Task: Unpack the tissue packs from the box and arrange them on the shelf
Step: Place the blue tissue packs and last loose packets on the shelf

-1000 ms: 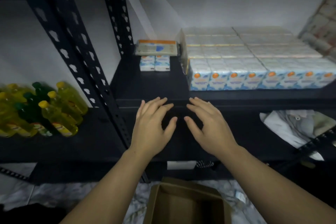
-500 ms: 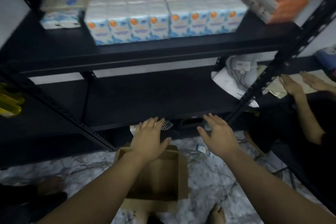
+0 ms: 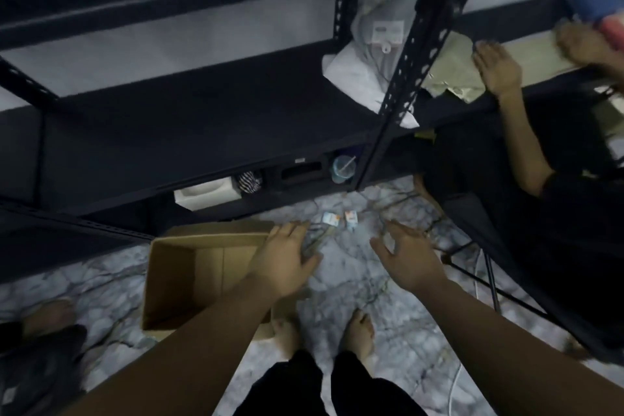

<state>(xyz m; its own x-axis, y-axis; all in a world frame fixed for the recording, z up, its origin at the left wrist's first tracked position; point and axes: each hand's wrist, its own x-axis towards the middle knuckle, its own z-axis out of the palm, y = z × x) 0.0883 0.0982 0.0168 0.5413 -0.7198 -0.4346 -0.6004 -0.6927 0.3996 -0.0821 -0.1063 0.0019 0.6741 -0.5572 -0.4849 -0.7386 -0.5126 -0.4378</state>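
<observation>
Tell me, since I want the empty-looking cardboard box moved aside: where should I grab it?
Grip the cardboard box by its near right wall, coming down from above with the left hand, which hovers there, open. The top is open, so its thin upright walls offer a pinchable edge.

Cardboard box [image 3: 189, 280] on marble floor, open top, flaps up, brown inside looks empty as far as visible; sits just in front of black metal shelf [image 3: 189, 132], left of centre. Two small tissue packs [image 3: 340, 220], white/blue w/ orange marks, lie side by side on floor just right of box, near shelf's bottom edge. Shelf's middle tier mostly bare.
</observation>
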